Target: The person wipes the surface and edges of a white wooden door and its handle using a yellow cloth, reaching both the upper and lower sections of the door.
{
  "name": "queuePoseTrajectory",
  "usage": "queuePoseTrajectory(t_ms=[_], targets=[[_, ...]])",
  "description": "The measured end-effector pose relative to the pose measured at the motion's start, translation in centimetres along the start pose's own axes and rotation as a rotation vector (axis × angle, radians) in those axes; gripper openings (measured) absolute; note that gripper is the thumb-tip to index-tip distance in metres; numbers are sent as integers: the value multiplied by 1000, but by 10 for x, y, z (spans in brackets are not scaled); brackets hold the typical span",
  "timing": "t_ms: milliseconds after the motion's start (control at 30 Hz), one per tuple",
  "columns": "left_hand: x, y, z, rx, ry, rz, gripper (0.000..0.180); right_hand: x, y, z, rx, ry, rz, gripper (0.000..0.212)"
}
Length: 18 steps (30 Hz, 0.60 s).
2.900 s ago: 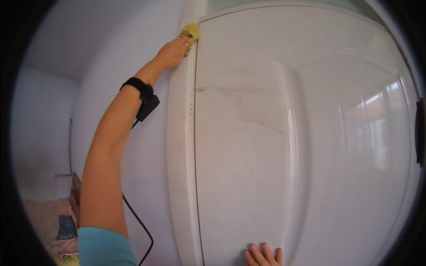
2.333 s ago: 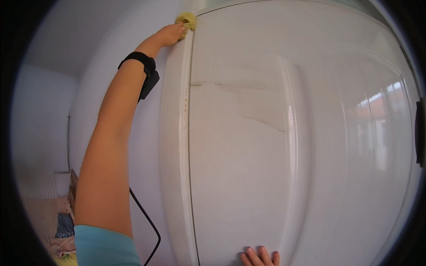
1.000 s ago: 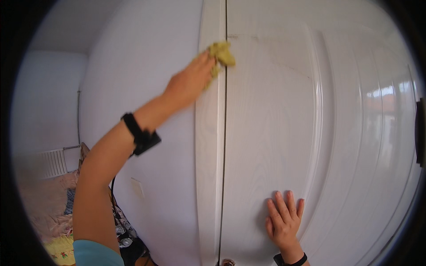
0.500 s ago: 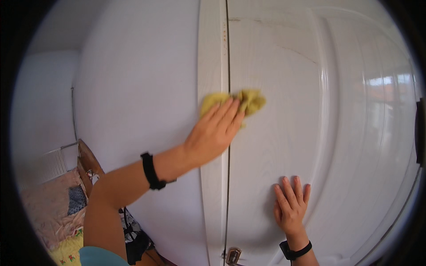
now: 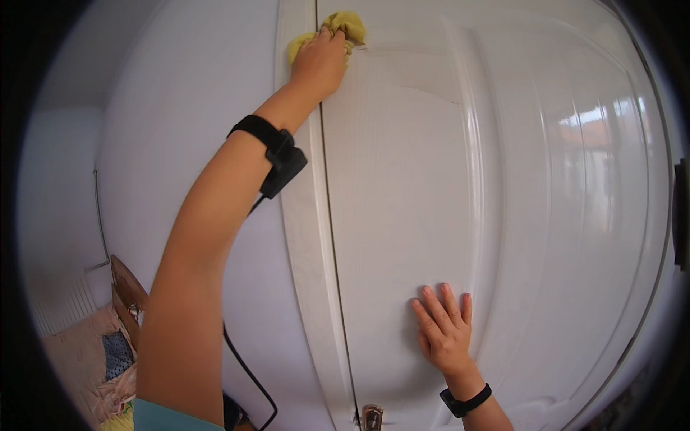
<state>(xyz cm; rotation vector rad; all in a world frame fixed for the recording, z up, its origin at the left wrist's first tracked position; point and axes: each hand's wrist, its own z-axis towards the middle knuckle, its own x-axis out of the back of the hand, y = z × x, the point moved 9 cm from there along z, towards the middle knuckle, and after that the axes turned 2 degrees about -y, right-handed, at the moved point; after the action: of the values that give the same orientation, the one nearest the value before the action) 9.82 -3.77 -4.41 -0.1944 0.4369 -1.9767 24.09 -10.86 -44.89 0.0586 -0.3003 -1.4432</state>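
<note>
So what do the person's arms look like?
The left arm has a blue sleeve and a black wrist strap carrying a boxy black piece with a thin black cable. The right arm has a black wristband with a small dark block.

Soft light; bright glare on glossy door (image 5: 402,215); straight lines bowed; picture corners black, left dim.

The cloth (image 5: 346,26) is showing mustard yellow. The door (image 5: 402,201) is gleaming white, with grey-brown streaks (image 5: 443,96) marking it, and the frame (image 5: 307,230) is matching it. The wall (image 5: 187,108) is looking pale lilac, the sleeve (image 5: 176,416) light blue, the wristbands (image 5: 253,126) black, the headboard (image 5: 129,284) brown.
</note>
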Motion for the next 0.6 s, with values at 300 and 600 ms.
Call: queuePoseTrajectory(t_ms=[300,600], targets=[[-3,113,-45,-311,-23,-227,44,5,-3,4,-2,-3,46,42],[1,115,-20,-599,-98,-253,55,9,-1,4,25,16,11,43]])
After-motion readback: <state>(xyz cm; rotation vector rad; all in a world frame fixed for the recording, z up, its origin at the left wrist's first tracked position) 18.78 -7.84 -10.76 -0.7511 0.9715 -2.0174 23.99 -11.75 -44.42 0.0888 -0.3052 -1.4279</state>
